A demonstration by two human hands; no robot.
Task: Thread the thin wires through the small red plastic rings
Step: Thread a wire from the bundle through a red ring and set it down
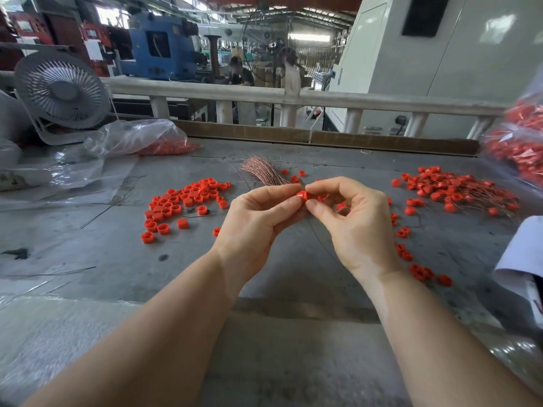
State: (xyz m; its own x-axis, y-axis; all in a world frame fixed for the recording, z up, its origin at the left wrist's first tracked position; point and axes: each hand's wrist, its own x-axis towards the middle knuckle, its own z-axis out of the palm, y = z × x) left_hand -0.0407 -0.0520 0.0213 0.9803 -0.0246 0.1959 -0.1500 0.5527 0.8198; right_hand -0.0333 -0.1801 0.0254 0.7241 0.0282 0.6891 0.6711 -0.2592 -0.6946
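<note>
Both hands (258, 218) (349, 218) pinch red ring (303, 196), axis roughly level.

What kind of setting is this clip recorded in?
Most likely a factory floor: a blue machine and large industrial fan stand beyond the worktable, which holds loose red rings, and both hands pinch a ring.
</note>
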